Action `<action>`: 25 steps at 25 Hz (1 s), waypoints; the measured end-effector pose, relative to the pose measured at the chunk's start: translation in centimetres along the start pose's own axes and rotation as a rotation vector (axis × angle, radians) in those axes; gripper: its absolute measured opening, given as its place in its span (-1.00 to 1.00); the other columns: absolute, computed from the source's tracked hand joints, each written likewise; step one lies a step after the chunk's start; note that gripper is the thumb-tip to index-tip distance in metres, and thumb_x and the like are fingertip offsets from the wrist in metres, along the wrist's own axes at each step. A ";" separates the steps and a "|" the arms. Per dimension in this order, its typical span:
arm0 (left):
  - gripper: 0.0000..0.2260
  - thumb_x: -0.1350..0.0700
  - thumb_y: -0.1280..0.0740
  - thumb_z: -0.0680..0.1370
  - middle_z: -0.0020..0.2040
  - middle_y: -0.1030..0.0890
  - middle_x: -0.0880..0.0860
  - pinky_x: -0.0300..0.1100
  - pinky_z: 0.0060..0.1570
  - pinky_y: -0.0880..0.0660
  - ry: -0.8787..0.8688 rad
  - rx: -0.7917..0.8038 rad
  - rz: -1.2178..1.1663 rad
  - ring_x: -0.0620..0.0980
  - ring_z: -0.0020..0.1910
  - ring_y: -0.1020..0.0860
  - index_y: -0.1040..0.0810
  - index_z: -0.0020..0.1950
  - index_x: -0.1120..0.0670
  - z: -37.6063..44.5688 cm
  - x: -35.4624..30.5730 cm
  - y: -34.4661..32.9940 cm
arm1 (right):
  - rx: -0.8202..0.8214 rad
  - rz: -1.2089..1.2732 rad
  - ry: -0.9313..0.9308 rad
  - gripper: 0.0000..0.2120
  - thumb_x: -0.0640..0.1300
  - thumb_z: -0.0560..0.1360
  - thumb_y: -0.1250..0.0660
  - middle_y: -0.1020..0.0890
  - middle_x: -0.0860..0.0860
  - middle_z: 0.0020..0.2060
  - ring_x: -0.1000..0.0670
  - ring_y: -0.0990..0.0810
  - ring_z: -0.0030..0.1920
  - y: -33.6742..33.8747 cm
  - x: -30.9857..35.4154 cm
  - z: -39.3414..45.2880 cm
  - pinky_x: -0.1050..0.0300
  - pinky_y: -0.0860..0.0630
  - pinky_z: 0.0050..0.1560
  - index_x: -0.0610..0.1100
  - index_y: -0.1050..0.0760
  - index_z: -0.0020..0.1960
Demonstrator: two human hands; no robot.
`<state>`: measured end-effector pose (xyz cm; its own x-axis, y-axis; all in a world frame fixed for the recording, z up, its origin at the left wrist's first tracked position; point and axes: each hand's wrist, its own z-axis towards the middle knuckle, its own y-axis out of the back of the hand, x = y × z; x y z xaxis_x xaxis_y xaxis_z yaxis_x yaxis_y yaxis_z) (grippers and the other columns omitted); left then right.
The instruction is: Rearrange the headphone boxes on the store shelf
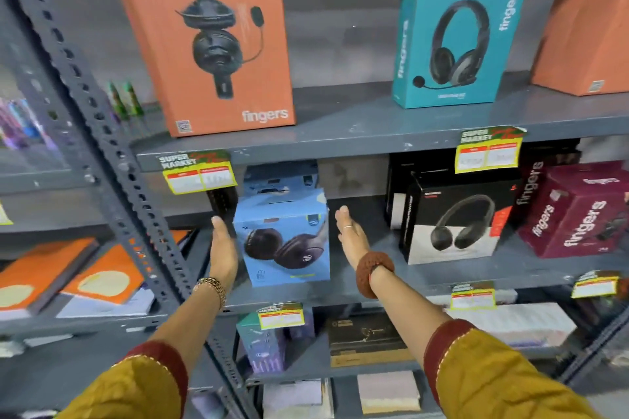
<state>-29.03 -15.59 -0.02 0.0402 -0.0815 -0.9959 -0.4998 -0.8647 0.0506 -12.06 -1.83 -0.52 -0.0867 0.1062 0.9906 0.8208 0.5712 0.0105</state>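
Observation:
A light blue headphone box [284, 238] stands on the middle shelf [442, 275], with a second blue box [280, 178] behind it. My left hand [223, 247] is flat and open just beside its left side. My right hand [350, 235] is open a short way off its right side, not touching. On the top shelf [357, 133] stand an orange box [212, 51], a teal box [456, 41] and another orange box [585, 31]. To the right on the middle shelf are a black-and-white box [452, 218] and a maroon box [578, 211].
A slotted grey upright [112, 150] runs down left of my left hand. Yellow price tags [199, 173] hang on the shelf edges. Orange books [68, 275] lie on the neighbouring rack at left. More boxes [367, 340] sit on the lower shelf.

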 end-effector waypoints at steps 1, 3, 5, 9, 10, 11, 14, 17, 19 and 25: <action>-0.38 -0.25 0.18 0.56 0.53 -0.17 0.04 0.00 0.47 -0.05 0.024 0.071 -0.021 0.06 0.51 -0.14 -0.10 0.52 0.06 0.1 -0.4 0.1 | -0.001 -0.009 -0.031 -0.37 0.29 0.51 0.03 -0.29 -0.01 0.47 -0.11 -0.26 0.46 -0.7 -0.1 0.1 -0.08 -0.15 0.50 -0.05 -0.22 0.45; -0.36 -0.31 0.15 0.53 0.44 -0.33 0.03 0.01 0.41 -0.20 0.057 0.169 -0.065 0.06 0.42 -0.32 -0.24 0.47 0.02 0.4 -0.7 0.3 | -0.011 0.011 -0.069 -0.36 0.31 0.50 0.03 -0.29 -0.02 0.47 -0.12 -0.27 0.46 -1.9 -0.2 0.4 -0.05 -0.16 0.49 -0.03 -0.22 0.45; -0.30 -0.44 0.08 0.42 0.37 -0.46 0.02 0.00 0.31 -0.38 0.054 0.232 -0.078 0.03 0.30 -0.47 -0.38 0.38 -0.07 0.8 -0.1 0.0 | -0.040 0.033 -0.084 -0.37 0.31 0.50 0.01 -0.29 -0.03 0.47 -0.11 -0.28 0.46 -2.5 -0.4 0.7 -0.05 -0.16 0.49 -0.03 -0.23 0.44; -0.10 -0.62 -0.01 0.21 0.52 -0.25 -0.10 0.11 0.48 -0.13 0.097 0.237 -0.070 -0.03 0.49 -0.23 -0.21 0.45 -0.21 4.7 4.4 0.1 | -0.104 0.066 -0.073 -0.43 0.24 0.52 -0.02 -0.32 -0.02 0.45 -0.09 -0.32 0.43 -3.1 -0.4 1.1 -0.03 -0.18 0.48 -0.02 -0.25 0.43; -0.10 -0.62 -0.01 0.20 0.52 -0.23 -0.10 0.12 0.49 -0.11 0.092 0.249 -0.084 -0.03 0.50 -0.21 -0.19 0.45 -0.22 5.0 4.9 -0.1 | -0.105 0.085 -0.064 -0.43 0.24 0.52 -0.03 -0.31 -0.01 0.45 -0.08 -0.31 0.43 -3.1 -0.4 1.2 -0.02 -0.17 0.48 -0.02 -0.25 0.44; -0.09 -0.62 -0.02 0.19 0.52 -0.23 -0.10 0.12 0.49 -0.11 0.082 0.249 -0.090 -0.04 0.49 -0.22 -0.18 0.46 -0.22 4.4 4.3 -0.2 | -0.106 0.100 -0.066 -0.43 0.24 0.52 -0.03 -0.30 0.00 0.45 -0.07 -0.30 0.44 -3.2 -0.3 1.2 0.00 -0.17 0.49 -0.02 -0.24 0.44; -0.05 -0.62 -0.03 0.18 0.51 -0.25 -0.09 0.10 0.49 -0.11 0.068 0.248 -0.097 -0.04 0.48 -0.24 -0.18 0.47 -0.18 3.3 3.3 -0.2 | -0.080 0.122 -0.085 -0.33 0.33 0.45 -0.05 -0.29 0.00 0.47 -0.04 -0.27 0.45 -3.1 -0.3 1.4 0.00 -0.14 0.50 -0.01 -0.24 0.44; -0.09 -0.61 -0.01 0.22 0.52 -0.24 -0.08 0.09 0.49 -0.11 0.052 0.268 -0.076 -0.05 0.49 -0.23 -0.19 0.47 -0.17 3.0 3.5 0.2 | -0.056 0.111 -0.089 -0.23 0.43 0.34 -0.07 -0.29 0.05 0.47 -0.02 -0.26 0.46 -2.7 -0.5 0.8 -0.02 -0.12 0.51 0.05 -0.25 0.43; -0.28 -0.46 -0.03 0.41 0.50 -0.27 -0.08 -0.04 0.48 -0.15 -0.129 0.182 -0.037 -0.09 0.47 -0.25 -0.23 0.47 -0.10 0.4 2.2 0.5 | -0.118 0.027 0.030 -0.44 0.26 0.50 -0.06 -0.35 0.05 0.42 -0.03 -0.30 0.44 -2.1 -0.1 -0.7 0.02 -0.17 0.48 0.03 -0.29 0.41; -0.74 0.13 -0.10 0.59 0.31 -0.48 -0.07 -0.21 0.45 -0.21 -0.958 -0.020 0.114 -0.13 0.43 -0.33 -0.43 0.23 -0.05 -5.5 -3.4 2.9 | -0.220 -0.317 0.714 -0.68 -0.07 0.55 -0.17 -0.47 0.12 0.30 0.13 -0.36 0.39 0.7 4.8 -7.0 0.18 -0.30 0.40 0.00 -0.42 0.30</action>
<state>-25.88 -20.59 3.91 -0.7353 0.2662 -0.6232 -0.4417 -0.8857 0.1429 -7.98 -6.60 5.19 -0.0139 -0.6213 0.7835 0.9163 0.3057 0.2587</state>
